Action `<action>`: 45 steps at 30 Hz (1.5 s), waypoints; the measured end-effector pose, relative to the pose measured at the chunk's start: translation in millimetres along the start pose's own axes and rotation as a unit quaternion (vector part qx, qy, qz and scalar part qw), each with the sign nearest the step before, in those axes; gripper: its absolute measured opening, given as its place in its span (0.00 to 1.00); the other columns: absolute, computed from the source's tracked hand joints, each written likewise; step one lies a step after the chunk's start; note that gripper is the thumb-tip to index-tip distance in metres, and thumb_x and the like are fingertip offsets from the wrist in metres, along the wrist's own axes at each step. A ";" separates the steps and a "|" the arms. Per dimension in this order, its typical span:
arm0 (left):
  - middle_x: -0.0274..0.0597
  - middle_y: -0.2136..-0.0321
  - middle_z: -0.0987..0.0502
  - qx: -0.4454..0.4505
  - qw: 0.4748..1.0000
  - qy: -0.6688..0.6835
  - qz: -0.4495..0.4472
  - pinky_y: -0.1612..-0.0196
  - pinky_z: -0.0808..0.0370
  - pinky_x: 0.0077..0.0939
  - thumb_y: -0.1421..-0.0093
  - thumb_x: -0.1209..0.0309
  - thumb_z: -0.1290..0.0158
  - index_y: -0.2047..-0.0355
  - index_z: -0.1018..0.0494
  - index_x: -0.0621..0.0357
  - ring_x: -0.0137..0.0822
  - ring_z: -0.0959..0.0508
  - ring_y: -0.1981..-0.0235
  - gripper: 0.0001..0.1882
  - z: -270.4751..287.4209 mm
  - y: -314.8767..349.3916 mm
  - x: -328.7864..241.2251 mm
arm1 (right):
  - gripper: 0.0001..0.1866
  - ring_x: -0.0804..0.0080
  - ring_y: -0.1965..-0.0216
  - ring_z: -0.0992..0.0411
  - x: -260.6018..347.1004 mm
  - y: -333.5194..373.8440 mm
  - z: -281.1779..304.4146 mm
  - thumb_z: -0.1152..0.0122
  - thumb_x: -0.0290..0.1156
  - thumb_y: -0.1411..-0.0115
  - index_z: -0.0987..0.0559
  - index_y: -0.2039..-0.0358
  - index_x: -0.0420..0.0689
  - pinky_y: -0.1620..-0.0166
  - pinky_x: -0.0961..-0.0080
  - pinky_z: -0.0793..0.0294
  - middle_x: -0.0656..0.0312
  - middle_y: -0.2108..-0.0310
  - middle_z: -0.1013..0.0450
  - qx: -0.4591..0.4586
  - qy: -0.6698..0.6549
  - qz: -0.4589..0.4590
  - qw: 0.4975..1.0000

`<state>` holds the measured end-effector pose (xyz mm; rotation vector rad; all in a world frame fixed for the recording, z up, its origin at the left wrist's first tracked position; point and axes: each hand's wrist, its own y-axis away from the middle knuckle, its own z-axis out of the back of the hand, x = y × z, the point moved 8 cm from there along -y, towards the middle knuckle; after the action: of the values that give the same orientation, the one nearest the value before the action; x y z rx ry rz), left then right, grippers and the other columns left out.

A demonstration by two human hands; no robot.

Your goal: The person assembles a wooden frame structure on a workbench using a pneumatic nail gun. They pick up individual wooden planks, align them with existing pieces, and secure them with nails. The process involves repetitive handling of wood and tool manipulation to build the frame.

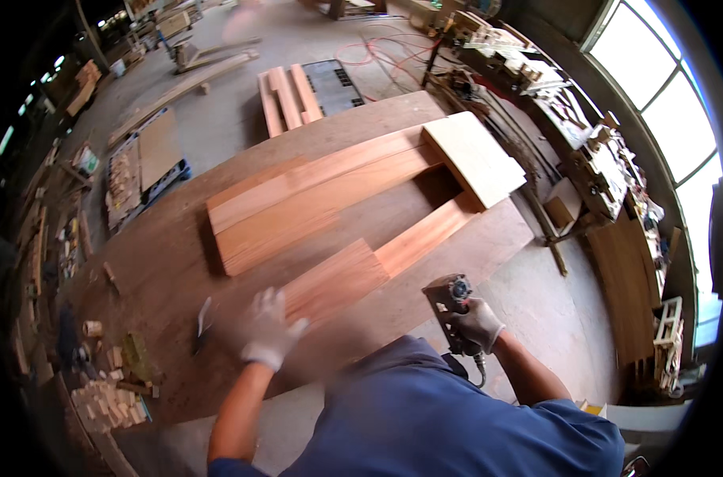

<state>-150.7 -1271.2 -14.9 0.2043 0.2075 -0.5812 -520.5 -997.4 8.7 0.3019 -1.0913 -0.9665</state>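
By the right grip (474, 324), a nail gun (443, 306) is held firmly, beyond the worktop's (163, 274) near edge. The left grip (270, 327) is spread wide, empty, beside a reddish board (338, 280) laid near that edge; contact cannot be told. Longer boards (314, 195) are crowned by a pale panel (469, 155) toward the right end.

We hold a nail gun (450, 314) in our gloved right hand (478, 324), off the near edge of a broad wooden table (465, 250). Our gloved left hand (272, 330) is spread at the left end of a short reddish board (338, 278); we cannot tell whether it touches. Beyond it we see long boards (322, 191) side by side, with a pale panel (473, 159) across their right end. Small wood blocks (111, 405) sit at lower left, and a bright window (656, 79) stands at right.
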 end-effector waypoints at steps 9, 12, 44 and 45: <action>0.61 0.26 0.36 0.032 0.997 0.062 0.035 0.21 0.49 0.57 0.35 0.34 0.43 0.24 0.39 0.62 0.59 0.40 0.23 0.53 -76.0 -139.3 -147.6 | 0.08 0.78 0.77 0.26 23.6 -18.1 24.1 0.28 0.31 0.37 0.18 0.65 0.41 0.73 0.72 0.25 0.67 0.75 0.23 0.022 -0.068 -0.011 0.997; 0.58 0.34 0.27 0.049 0.995 0.035 0.074 0.24 0.44 0.56 0.34 0.41 0.41 0.28 0.34 0.61 0.55 0.33 0.28 0.45 -85.7 -163.5 -172.6 | 0.08 0.78 0.78 0.26 22.3 -36.6 47.3 0.29 0.30 0.36 0.19 0.66 0.41 0.75 0.71 0.26 0.66 0.77 0.24 0.033 -0.082 -0.004 0.996; 0.58 0.46 0.19 0.049 0.969 0.185 0.157 0.30 0.33 0.55 0.38 0.54 0.35 0.40 0.23 0.60 0.57 0.20 0.43 0.31 -94.8 -59.8 -45.0 | 0.21 0.46 0.57 0.15 131.7 -106.9 -12.7 0.27 0.43 0.40 0.15 0.54 0.41 0.52 0.55 0.17 0.46 0.63 0.15 0.041 0.211 0.188 0.958; 0.62 0.42 0.20 0.038 0.935 0.264 0.235 0.29 0.32 0.53 0.36 0.52 0.35 0.37 0.25 0.62 0.60 0.20 0.41 0.34 -92.0 -63.5 -21.5 | 0.21 0.46 0.56 0.15 138.3 -105.9 -11.8 0.27 0.44 0.40 0.15 0.55 0.41 0.52 0.56 0.18 0.45 0.62 0.15 0.052 0.216 0.162 0.961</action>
<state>-216.4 -1289.0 -106.2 0.4702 0.6379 -0.0453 -547.9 -1169.5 19.7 0.3861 -0.7586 -0.5173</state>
